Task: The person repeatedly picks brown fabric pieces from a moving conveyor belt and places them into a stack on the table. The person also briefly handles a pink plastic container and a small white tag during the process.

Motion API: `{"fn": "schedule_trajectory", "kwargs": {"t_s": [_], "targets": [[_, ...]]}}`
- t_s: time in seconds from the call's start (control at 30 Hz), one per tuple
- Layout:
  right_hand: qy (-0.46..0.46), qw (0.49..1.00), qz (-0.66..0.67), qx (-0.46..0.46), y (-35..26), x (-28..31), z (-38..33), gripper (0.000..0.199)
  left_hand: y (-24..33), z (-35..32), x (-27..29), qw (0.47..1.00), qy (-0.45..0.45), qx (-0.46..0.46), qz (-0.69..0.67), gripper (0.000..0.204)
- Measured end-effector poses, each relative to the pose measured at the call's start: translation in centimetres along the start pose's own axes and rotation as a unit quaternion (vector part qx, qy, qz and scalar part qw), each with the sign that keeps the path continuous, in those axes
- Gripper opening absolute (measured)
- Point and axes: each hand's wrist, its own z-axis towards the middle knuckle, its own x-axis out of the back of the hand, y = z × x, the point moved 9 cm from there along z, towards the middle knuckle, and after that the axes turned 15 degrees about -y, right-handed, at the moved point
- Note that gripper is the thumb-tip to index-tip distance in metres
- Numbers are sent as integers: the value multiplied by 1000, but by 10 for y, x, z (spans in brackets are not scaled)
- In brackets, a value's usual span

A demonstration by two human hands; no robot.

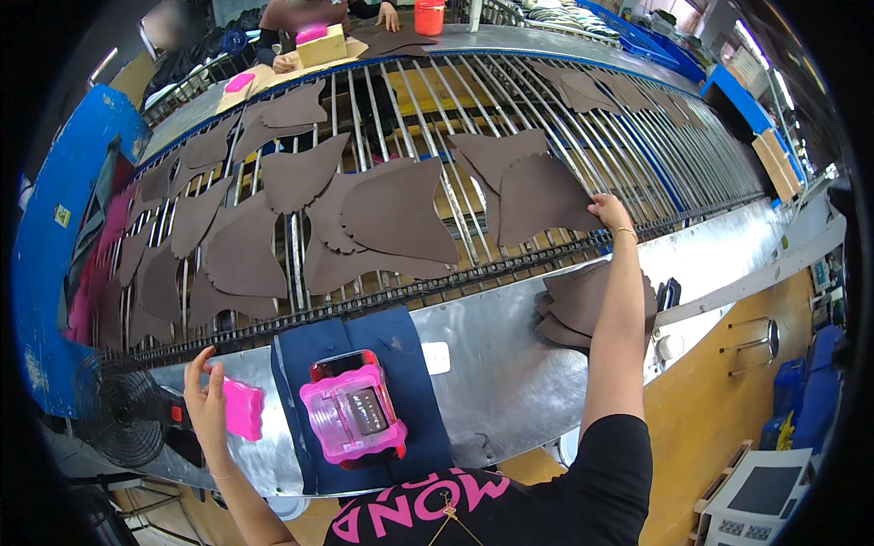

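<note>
My right hand [609,213] reaches out over the roller conveyor [583,146] and pinches the right corner of a brown cut leather piece [537,202] lying on the rods. My left hand [206,397] rests on the metal bench edge with fingers loosely spread, holding nothing, right beside a small pink block [243,409]. A pink plastic box [353,414] with a dark device on it sits on a dark blue cloth [401,350] in front of me. A stack of brown pieces [572,305] lies on the bench under my right forearm.
Several more brown leather pieces [391,218] cover the conveyor rods. Another person [300,27] works at the far side near a box and a red container [429,16]. A black fan [123,414] stands at lower left; blue crates [637,36] lie at the far right.
</note>
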Motion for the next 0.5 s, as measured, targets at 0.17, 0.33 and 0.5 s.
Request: {"fn": "schedule_trajectory", "kwargs": {"t_s": [0.17,0.33,0.5], "targets": [[209,969,-127,-18,-40,21,-92,46,0,8,-8,999,-22,-24,-42,36],[319,937,-143,-13,-13,7,-232,35,-5,7,-19,991,-30,-95,-95,40],[336,898,-96,-266,65,-34,-360,48,19,6,-49,982,-76,-114,-127,45]]}}
